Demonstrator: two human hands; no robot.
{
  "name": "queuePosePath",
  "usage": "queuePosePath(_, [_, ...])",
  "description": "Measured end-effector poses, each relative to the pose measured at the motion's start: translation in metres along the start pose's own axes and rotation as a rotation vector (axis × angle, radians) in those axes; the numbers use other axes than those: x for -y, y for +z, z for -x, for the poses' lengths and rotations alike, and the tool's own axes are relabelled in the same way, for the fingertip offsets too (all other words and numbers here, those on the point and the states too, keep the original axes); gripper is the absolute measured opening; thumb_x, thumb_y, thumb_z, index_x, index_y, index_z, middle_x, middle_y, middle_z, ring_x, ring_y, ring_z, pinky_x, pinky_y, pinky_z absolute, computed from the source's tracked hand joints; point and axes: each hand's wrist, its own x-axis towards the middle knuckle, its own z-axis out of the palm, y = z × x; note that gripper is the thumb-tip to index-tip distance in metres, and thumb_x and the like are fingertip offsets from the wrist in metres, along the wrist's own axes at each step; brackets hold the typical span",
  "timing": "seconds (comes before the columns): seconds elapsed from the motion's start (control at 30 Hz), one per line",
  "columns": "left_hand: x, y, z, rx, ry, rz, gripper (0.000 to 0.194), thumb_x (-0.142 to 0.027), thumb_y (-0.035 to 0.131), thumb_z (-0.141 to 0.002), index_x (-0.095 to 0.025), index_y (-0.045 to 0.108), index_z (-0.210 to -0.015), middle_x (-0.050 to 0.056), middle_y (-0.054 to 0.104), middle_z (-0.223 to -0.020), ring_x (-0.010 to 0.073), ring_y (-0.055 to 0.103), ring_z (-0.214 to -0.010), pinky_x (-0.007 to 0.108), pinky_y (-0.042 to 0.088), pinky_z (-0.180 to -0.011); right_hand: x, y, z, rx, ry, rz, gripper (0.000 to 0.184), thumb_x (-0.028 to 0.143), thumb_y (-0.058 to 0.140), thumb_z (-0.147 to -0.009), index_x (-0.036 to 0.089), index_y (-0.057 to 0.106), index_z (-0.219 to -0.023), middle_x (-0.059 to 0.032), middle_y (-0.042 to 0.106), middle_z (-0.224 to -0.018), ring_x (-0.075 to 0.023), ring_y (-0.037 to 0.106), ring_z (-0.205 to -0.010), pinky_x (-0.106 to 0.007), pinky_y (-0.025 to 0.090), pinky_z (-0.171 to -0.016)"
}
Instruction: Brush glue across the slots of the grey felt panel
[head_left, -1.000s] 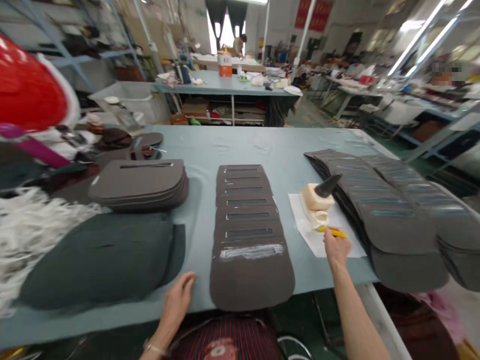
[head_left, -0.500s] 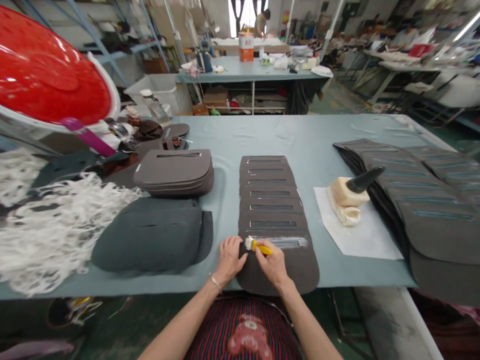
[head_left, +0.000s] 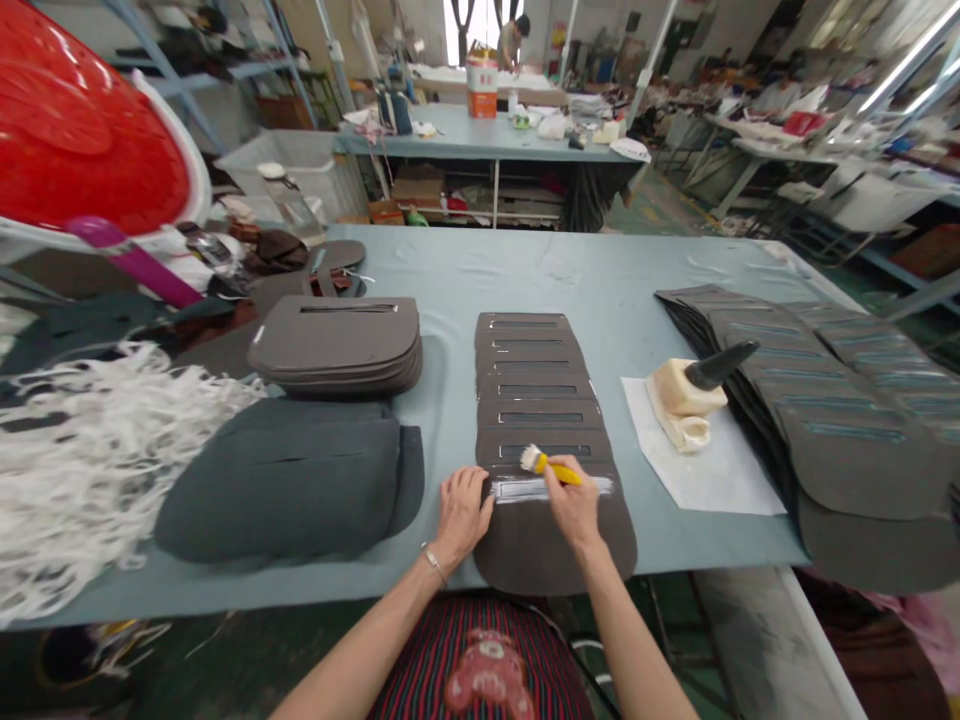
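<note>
Overlapping dark grey panels (head_left: 551, 550), each with a long narrow slot, lie in a row on the table in front of me. My right hand (head_left: 574, 508) grips a brush (head_left: 559, 471) with a yellow handle and whitish bristles, over the second slot from the front. White wet streaks surround the nearest slot. My left hand (head_left: 463, 508) rests flat, fingers spread, on the left edge of the nearest panels. Right of the row, a cream glue bottle (head_left: 684, 390) with a black nozzle sits on a white sheet (head_left: 720, 480).
Stacks of grey panels (head_left: 337, 340) and darker pieces (head_left: 285, 480) lie left, beside a heap of white strips (head_left: 97, 450). Slotted panels (head_left: 855, 440) fan out at the right. A red basin (head_left: 82, 120) stands at upper left. A person (head_left: 511, 42) works far behind.
The brush in my right hand has moved right and away from me, from the left end of the nearest slot to above the slot behind it. My left hand stays put.
</note>
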Motion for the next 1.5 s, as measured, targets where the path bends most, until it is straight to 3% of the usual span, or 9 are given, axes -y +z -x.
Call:
queuePosePath(0.13, [0.000, 0.002, -0.004, 0.046, 0.051, -0.025, 0.025, -0.020, 0.047, -0.083, -0.021, 0.052, -0.108, 0.008, 0.056, -0.112, 0.0242, 0.046, -0.109, 0.043, 0.032, -0.094, 0.022, 0.043, 0.001, 0.161, -0.084, -0.065, 0.026, 0.038, 0.043, -0.085, 0.022, 0.064, -0.087, -0.0028, 0.067, -0.081, -0.0154, 0.059, -0.069, -0.024, 0.041, -0.067])
queuePosePath(0.4, [0.001, 0.001, -0.008, 0.018, 0.018, -0.004, 0.022, -0.018, 0.043, -0.085, -0.022, 0.054, -0.104, 0.007, 0.057, -0.108, 0.0233, 0.048, -0.105, 0.042, 0.033, -0.092, -0.058, -0.046, -0.029, -0.200, 0.241, 0.424, 0.032, 0.043, 0.042, -0.081, 0.020, 0.065, -0.081, -0.0024, 0.060, -0.062, -0.0148, 0.050, -0.055, -0.025, 0.032, -0.055])
queuePosePath(0.57, [0.006, 0.000, -0.028, -0.014, 0.047, -0.023, 0.026, -0.018, 0.046, -0.083, -0.022, 0.053, -0.108, 0.009, 0.056, -0.113, 0.0252, 0.046, -0.110, 0.043, 0.032, -0.094, 0.011, 0.026, -0.024, -0.016, -0.028, 0.081, 0.027, 0.038, 0.041, -0.085, 0.021, 0.062, -0.087, -0.0019, 0.065, -0.074, -0.0131, 0.056, -0.063, -0.022, 0.038, -0.063])
queuePosePath(0.67, [0.008, 0.001, -0.034, 0.021, 0.084, -0.042, 0.022, -0.017, 0.046, -0.082, -0.022, 0.055, -0.102, 0.009, 0.058, -0.109, 0.0256, 0.048, -0.107, 0.043, 0.033, -0.092, 0.015, 0.045, -0.027, 0.068, -0.045, 0.070, 0.024, 0.037, 0.044, -0.084, 0.023, 0.063, -0.086, -0.0004, 0.066, -0.074, -0.0136, 0.057, -0.065, -0.022, 0.039, -0.063])
queuePosePath(0.87, [0.008, 0.001, -0.033, 0.034, 0.084, -0.057, 0.024, -0.018, 0.045, -0.082, -0.021, 0.054, -0.104, 0.009, 0.057, -0.109, 0.0261, 0.047, -0.107, 0.044, 0.032, -0.092, -0.073, -0.040, -0.046, -0.180, 0.307, 0.342, 0.028, 0.042, 0.046, -0.077, 0.022, 0.065, -0.081, -0.0017, 0.063, -0.062, -0.0167, 0.056, -0.059, -0.024, 0.038, -0.059])
queuePosePath(1.0, [0.010, 0.002, -0.033, 0.024, 0.069, -0.046, 0.023, -0.019, 0.045, -0.083, -0.021, 0.053, -0.104, 0.009, 0.055, -0.109, 0.0255, 0.047, -0.107, 0.043, 0.033, -0.092, -0.083, -0.061, -0.051, -0.121, 0.373, 0.214, 0.033, 0.045, 0.047, -0.077, 0.019, 0.066, -0.086, -0.0015, 0.062, -0.059, -0.0166, 0.057, -0.055, -0.025, 0.040, -0.056])
queuePosePath(1.13, [0.012, 0.004, -0.032, 0.015, 0.057, -0.029, 0.022, -0.019, 0.047, -0.082, -0.021, 0.053, -0.103, 0.008, 0.054, -0.110, 0.0242, 0.046, -0.107, 0.042, 0.032, -0.093, -0.049, -0.044, -0.047, -0.112, 0.349, 0.047, 0.034, 0.047, 0.051, -0.077, 0.019, 0.067, -0.087, -0.0024, 0.065, -0.066, -0.0171, 0.060, -0.060, -0.026, 0.043, -0.061])
queuePosePath(1.33, [0.013, 0.007, -0.031, 0.013, 0.040, -0.035, 0.022, -0.019, 0.047, -0.082, -0.020, 0.052, -0.104, 0.008, 0.054, -0.109, 0.0232, 0.046, -0.106, 0.042, 0.033, -0.093, 0.018, 0.035, -0.028, 0.088, 0.000, -0.201, 0.024, 0.037, 0.051, -0.079, 0.020, 0.066, -0.081, -0.0046, 0.068, -0.086, -0.0172, 0.060, -0.081, -0.027, 0.045, -0.078])
queuePosePath(1.5, [0.013, 0.007, -0.029, 0.003, 0.037, -0.024, 0.022, -0.019, 0.047, -0.083, -0.020, 0.053, -0.105, 0.009, 0.054, -0.110, 0.0236, 0.046, -0.107, 0.042, 0.033, -0.094, -0.008, 0.030, -0.030, 0.155, 0.064, -0.114, 0.025, 0.036, 0.049, -0.074, 0.019, 0.067, -0.080, -0.0043, 0.068, -0.079, -0.0171, 0.059, -0.070, -0.027, 0.045, -0.068])
